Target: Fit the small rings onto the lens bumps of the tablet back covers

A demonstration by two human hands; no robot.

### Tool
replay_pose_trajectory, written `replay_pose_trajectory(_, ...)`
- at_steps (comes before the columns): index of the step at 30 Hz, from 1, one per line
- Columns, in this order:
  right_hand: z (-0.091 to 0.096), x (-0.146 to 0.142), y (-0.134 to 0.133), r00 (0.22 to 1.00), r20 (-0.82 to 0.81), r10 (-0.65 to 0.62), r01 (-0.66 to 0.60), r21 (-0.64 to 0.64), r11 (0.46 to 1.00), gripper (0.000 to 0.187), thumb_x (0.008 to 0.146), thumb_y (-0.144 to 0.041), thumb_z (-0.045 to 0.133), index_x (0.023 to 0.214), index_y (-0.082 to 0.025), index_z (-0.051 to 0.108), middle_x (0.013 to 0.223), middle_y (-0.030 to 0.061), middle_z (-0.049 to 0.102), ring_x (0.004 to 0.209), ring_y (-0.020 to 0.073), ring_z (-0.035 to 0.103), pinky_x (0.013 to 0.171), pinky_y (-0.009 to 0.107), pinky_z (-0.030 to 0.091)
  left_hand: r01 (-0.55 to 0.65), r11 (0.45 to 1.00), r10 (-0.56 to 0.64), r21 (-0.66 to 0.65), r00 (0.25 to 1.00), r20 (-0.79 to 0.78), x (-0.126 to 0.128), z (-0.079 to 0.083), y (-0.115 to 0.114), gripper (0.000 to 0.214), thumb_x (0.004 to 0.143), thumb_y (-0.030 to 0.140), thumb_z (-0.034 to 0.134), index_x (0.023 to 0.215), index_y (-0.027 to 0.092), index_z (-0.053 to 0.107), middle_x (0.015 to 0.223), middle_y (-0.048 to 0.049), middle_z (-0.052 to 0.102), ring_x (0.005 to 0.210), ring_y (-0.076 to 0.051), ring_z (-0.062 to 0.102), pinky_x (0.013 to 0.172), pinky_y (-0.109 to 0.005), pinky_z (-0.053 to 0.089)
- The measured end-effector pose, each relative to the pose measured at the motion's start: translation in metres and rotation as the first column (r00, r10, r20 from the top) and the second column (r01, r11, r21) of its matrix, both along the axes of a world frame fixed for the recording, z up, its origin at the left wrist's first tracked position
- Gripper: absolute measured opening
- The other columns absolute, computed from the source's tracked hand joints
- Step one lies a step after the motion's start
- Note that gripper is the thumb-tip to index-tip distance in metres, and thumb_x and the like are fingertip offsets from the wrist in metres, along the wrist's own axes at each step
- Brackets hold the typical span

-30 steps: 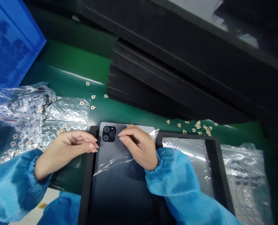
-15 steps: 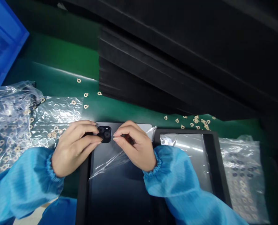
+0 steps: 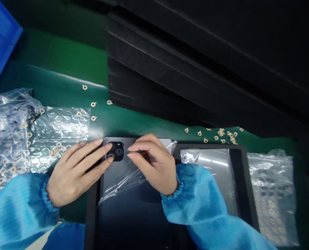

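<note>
A dark grey tablet lies back side up, with a black camera block near its top left corner. My left hand is open, its fingers spread. Two of its fingertips rest on the left part of the camera block and hide some of it. Just to the right of the block, my right hand is closed in a pinch. Whatever is between that thumb and forefinger, if anything, is too small to make out. Loose clear film runs across the tablet's upper part, beneath my right hand.
A second device under clear film lies at the right. Beyond it is a clear bag of small parts. Pale ring-shaped pieces lie scattered on the green table. Plastic bags, a blue bin and black boards stand around.
My left hand has opened from a pinch, its fingers spreading over the left side of the camera block. My right hand stays pinched, slightly farther from the block. The view has shifted a little.
</note>
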State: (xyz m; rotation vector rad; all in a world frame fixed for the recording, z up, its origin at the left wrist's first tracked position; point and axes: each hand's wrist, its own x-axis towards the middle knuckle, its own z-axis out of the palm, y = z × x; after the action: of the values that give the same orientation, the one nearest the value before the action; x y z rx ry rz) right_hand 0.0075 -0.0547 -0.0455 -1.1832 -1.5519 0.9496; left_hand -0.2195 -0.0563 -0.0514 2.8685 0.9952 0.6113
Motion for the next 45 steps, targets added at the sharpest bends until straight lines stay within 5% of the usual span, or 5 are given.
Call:
replay_pose_trajectory(15, -0.004, 0.001, -0.003, 0.998, -0.054, 0.022, -0.025, -0.068, 0.997, 0.039, 0.088, -0.005, 0.053, 0.120, -0.026, 0.058, 0.096, 0.0021, 0.061, 0.078, 0.0125, 0.061, 0.067, 0.028, 0.056, -0.143, 0.977, 0.131, -0.160, 0.988, -0.081, 0.010, 0.008, -0.012, 0.034, 0.095, 0.027, 0.049, 0.128, 0.024, 0.056, 0.143, -0.0083, 0.048, 0.128, -0.028, 0.049, 0.105, -0.046, 0.036)
replay_pose_trajectory(21, 0.009, 0.001, -0.003, 0.991, 0.092, 0.101, -0.103, 0.018, 0.994, 0.021, 0.087, -0.004, 0.057, 0.097, -0.021, 0.064, 0.094, 0.0035, 0.064, 0.086, 0.0142, 0.063, 0.072, 0.027, 0.055, -0.154, 0.982, 0.147, -0.109, 0.987, -0.068, 0.010, 0.007, -0.017, 0.031, 0.095, 0.025, 0.050, 0.124, 0.023, 0.058, 0.140, -0.0081, 0.052, 0.126, -0.026, 0.052, 0.109, -0.045, 0.032)
replay_pose_trajectory(29, 0.011, -0.006, -0.005, 0.974, 0.176, 0.142, -0.143, -0.006, 0.990, 0.017, 0.090, -0.010, 0.055, 0.098, -0.022, 0.064, 0.092, 0.0031, 0.060, 0.083, 0.0130, 0.061, 0.071, 0.026, 0.054, -0.170, 0.983, 0.166, -0.063, 0.984, -0.067, 0.010, 0.008, -0.018, 0.025, 0.093, 0.024, 0.053, 0.116, 0.021, 0.063, 0.134, -0.0079, 0.058, 0.119, -0.025, 0.058, 0.118, -0.051, 0.015)
replay_pose_trajectory(45, 0.007, -0.012, -0.006, 0.964, 0.233, 0.125, -0.129, 0.002, 0.992, 0.014, 0.089, -0.011, 0.053, 0.093, -0.022, 0.060, 0.089, 0.0027, 0.060, 0.082, 0.0152, 0.061, 0.072, 0.030, 0.054, -0.129, 0.991, 0.127, -0.023, 0.988, -0.084, 0.009, 0.009, -0.015, 0.025, 0.092, 0.024, 0.054, 0.115, 0.019, 0.065, 0.134, -0.0098, 0.057, 0.116, -0.026, 0.060, 0.118, -0.050, 0.015)
